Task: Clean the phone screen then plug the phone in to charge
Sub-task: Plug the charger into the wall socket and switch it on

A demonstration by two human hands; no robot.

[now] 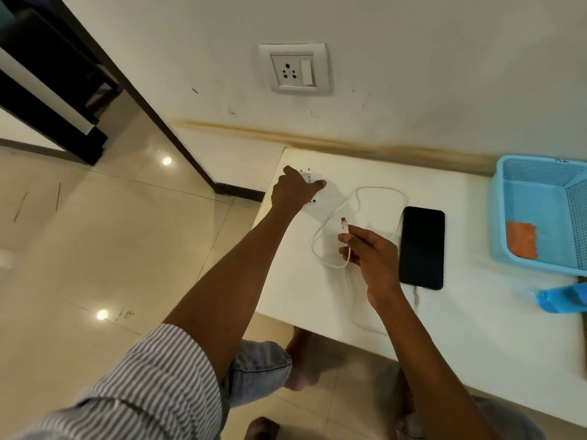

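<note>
A black phone [421,247] lies face up on the white table [317,306], with a white cable [378,190] plugged into its near end and looping across the table. My right hand [370,249] pinches the cable's free USB plug [344,225], held just above the table left of the phone. My left hand [293,188] rests on a white charger adapter [309,185] near the table's far left corner, fingers curled over it. A white wall socket [293,69] with a switch sits on the wall above.
A light blue plastic basket [540,214] at the right holds an orange cloth [521,239]. A blue object [562,296] lies at the right edge. Tiled floor [111,233] spreads to the left; my knee and feet show under the table.
</note>
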